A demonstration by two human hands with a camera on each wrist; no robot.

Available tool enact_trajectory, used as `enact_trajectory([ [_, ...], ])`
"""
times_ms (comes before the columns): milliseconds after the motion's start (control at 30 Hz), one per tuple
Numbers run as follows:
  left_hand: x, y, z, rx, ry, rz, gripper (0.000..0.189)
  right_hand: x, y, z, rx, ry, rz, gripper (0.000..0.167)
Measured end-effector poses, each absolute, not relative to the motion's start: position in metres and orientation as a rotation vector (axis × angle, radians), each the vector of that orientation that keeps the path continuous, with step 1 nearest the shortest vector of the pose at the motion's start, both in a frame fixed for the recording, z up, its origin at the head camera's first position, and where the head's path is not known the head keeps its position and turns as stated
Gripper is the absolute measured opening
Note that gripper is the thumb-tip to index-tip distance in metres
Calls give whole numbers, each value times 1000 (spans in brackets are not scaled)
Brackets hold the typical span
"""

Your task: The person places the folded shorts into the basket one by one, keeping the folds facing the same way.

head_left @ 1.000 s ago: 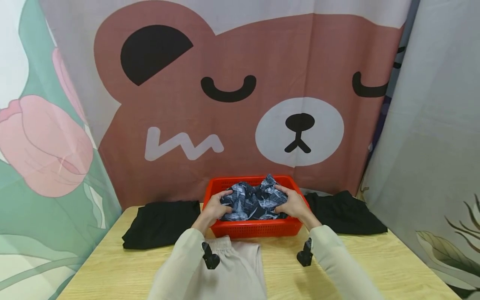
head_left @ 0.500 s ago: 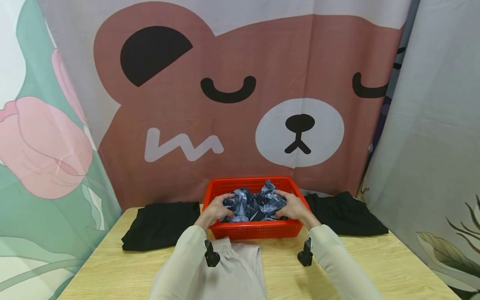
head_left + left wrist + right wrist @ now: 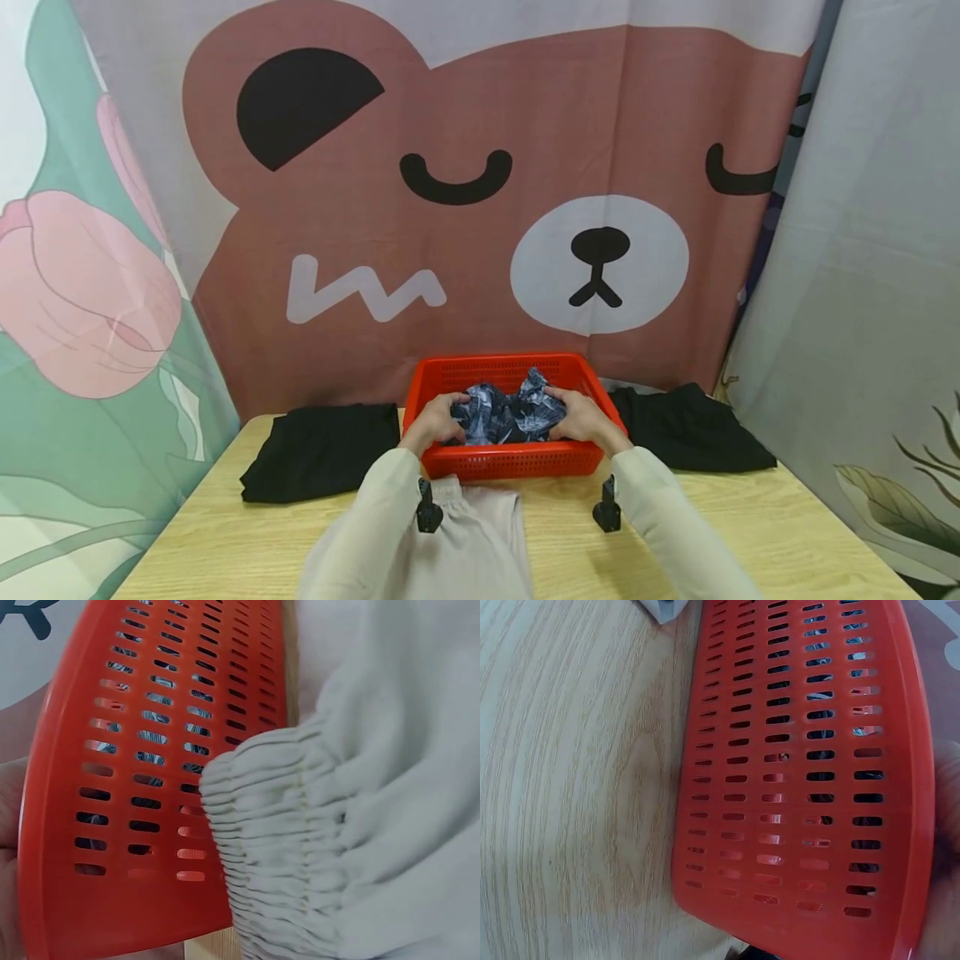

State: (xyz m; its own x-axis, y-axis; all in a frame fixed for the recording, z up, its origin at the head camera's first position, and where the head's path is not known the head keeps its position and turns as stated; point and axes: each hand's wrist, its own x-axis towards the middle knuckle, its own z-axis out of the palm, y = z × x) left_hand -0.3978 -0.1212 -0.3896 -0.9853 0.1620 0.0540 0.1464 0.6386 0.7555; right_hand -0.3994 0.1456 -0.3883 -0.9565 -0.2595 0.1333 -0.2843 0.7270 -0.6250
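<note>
A crumpled dark blue-grey patterned cloth [image 3: 504, 417] lies inside the red plastic basket [image 3: 517, 462] in the head view. My left hand [image 3: 437, 421] holds the cloth's left side, thumb toward me and fingers on the far side. From the right, my right hand [image 3: 583, 417] grips the opposite side in the same way. Both hands are down within the basket's rim. In the wrist views the slotted basket wall [image 3: 142, 907] hides most of each hand; only an edge of the left hand [image 3: 9, 862] and of the right hand [image 3: 946, 855] shows.
Light beige trousers with an elastic waistband [image 3: 465, 533] lie before the basket on the wooden table [image 3: 570, 542]. Folded black garments flank it, one at left [image 3: 322, 454] and one at right [image 3: 690, 429]. A bear-print curtain [image 3: 337, 233] hangs close behind.
Both hands have sunk slightly lower into the basket and come closer together. The patterned cloth is pressed lower and narrower between them. The basket stays in place.
</note>
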Motion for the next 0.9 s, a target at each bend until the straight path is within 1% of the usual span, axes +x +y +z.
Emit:
enact_trajectory([
  [167,-401,-120,-391,296,2884,1194,67,-400,144,-389,478,-2915,966,81],
  [200,-400,-120,-391,333,2910,1172,64,-400,144,-390,473,-2926,955,80],
  [400,-398,-120,-390,370,2952,1043,61,-401,142,-392,446,-2959,982,75],
  [467,-399,-119,-391,333,2929,1016,62,-401,142,-393,444,-2957,988,72],
  [700,-399,-118,-393,342,2950,918,59,-400,142,-397,417,-2949,959,63],
  [900,-400,-116,-393,291,2945,899,56,-401,142,-399,465,-2931,890,55],
])
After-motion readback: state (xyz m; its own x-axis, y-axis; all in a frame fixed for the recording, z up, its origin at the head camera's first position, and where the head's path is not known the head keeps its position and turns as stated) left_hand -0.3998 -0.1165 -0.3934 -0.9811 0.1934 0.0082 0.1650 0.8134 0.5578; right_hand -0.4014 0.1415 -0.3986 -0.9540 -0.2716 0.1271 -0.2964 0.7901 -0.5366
